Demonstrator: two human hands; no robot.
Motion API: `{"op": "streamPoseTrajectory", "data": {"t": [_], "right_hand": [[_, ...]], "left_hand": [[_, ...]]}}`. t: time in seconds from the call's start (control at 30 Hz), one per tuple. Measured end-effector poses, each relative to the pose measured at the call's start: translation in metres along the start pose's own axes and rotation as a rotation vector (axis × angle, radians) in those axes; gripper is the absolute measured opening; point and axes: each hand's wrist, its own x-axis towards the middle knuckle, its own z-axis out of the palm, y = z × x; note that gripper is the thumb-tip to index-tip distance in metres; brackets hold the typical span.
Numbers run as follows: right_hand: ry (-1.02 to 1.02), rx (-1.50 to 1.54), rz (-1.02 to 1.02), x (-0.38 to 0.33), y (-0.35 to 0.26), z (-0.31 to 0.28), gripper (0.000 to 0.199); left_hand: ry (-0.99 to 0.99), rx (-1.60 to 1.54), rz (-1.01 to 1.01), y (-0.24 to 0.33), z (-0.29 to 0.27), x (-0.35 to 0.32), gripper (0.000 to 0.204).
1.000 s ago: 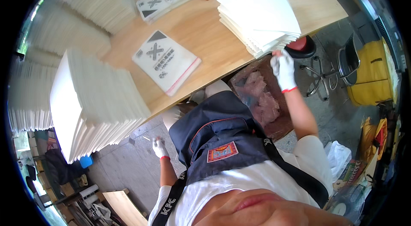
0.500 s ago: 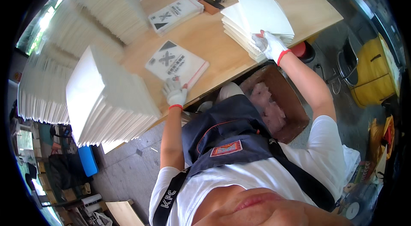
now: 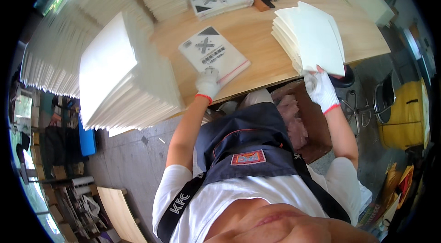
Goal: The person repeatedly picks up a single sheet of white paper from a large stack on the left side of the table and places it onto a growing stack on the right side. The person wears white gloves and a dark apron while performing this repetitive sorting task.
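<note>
Right hand (image 3: 321, 89): gloved, grip pinched on the near corner of the white sheet stack (image 3: 310, 36), which lies at the counter's (image 3: 257, 31) right front edge. Left hand (image 3: 208, 82): gloved, fingers together, pressing flat on the near edge of a printed plastic pouch (image 3: 212, 53) at counter centre. Judgement: best to lift a single sheet by its corner so the pile stays square. Nearby: tall white stack (image 3: 121, 77) at left, crowding the left arm; second pouch pile (image 3: 220, 0) behind.
</note>
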Motion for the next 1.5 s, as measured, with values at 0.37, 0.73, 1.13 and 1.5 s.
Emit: {"op": "streamPoseTrajectory", "data": {"t": [0.37,0.73,1.13,1.5], "right_hand": [[0.104,-0.097,-0.611,-0.020,-0.005,-0.023,0.028],[-0.278,-0.179,0.167,0.054,0.122,-0.038,0.016],[-0.172,0.234,0.296,0.051,0.177,-0.028,0.020],[-0.180,0.118,0.176,-0.012,0.174,-0.004,0.023]], "left_hand": [[0.168,-0.278,-0.033,-0.031,0.026,0.006,0.022],[0.264,-0.368,-0.053,-0.030,0.025,0.000,0.023],[0.270,-0.732,0.044,-0.018,-0.005,-0.001,0.038],[0.919,-1.299,-0.319,0.064,0.044,-0.057,0.050]]}}
